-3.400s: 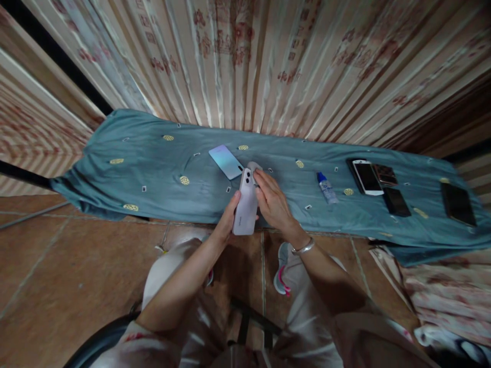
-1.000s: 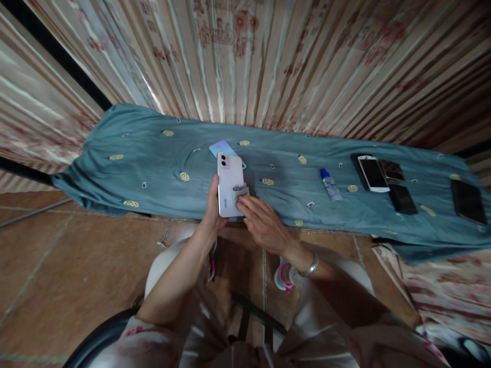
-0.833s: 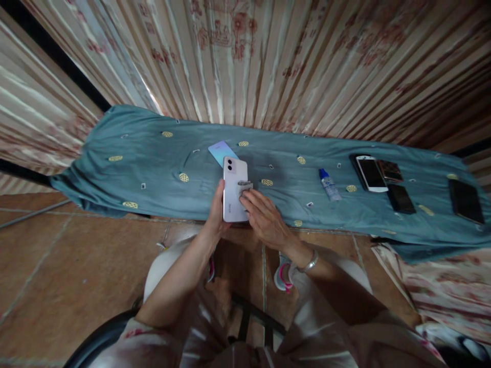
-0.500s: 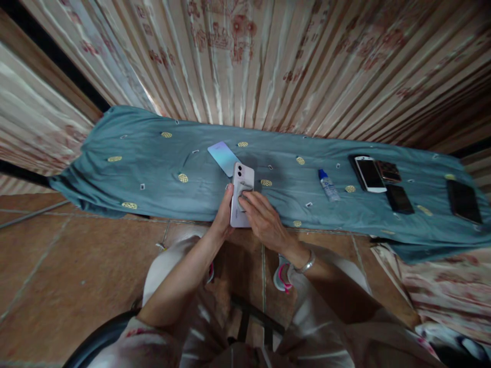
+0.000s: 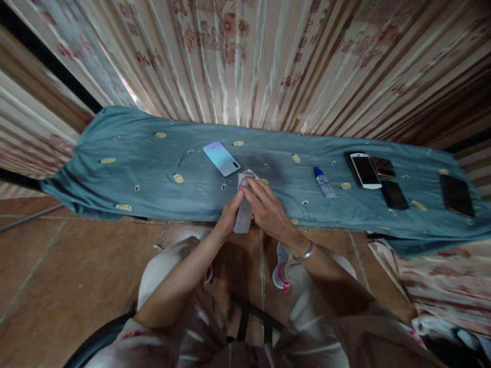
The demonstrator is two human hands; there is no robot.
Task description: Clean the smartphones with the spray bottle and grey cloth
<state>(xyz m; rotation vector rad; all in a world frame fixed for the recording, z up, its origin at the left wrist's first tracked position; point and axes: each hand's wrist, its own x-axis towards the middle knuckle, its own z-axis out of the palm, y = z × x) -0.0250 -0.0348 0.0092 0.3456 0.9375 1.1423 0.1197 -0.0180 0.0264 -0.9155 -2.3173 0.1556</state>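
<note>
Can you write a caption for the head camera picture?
Both hands hold a pale pink phone above a teal cloth-covered table.

Bottle (image 5: 323, 183) left of phones (image 5: 364, 170)

Curtain (image 5: 245, 56): pleated, cream satin with red floral print, spanning the whole back of the room; daylight shows through a narrow gap at left. Dark frame bar (image 5: 49, 66) running diagonally at upper left. Bench (image 5: 126, 174): long and low, draped in a teal cloth with small yellow motifs. Floor (image 5: 57, 266): reddish-brown tiles with pale grout lines. Light: dim, warm.
</note>
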